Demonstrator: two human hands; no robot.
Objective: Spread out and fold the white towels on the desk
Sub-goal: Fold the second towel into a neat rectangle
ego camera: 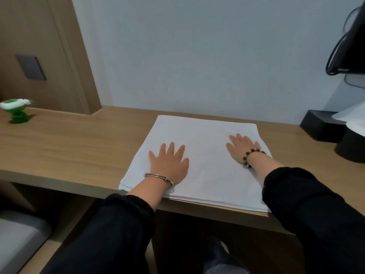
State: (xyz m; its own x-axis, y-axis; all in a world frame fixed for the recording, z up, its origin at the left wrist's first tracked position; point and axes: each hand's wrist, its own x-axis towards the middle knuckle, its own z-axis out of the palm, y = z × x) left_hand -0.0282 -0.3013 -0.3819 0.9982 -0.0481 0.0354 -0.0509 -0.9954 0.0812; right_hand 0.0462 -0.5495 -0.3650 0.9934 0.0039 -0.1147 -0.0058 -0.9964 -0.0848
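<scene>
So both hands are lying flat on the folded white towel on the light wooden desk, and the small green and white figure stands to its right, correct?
Not quite: the head view shows the small green and white figure to the left of the folded white towel. The left hand and right hand do lie flat on it, on the light wooden desk.

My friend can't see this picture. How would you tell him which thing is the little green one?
Start at the long wooden desk. Go left from the white towel to the far end. The green thing stands there alone, small, white-topped, the only bright colour.
</scene>
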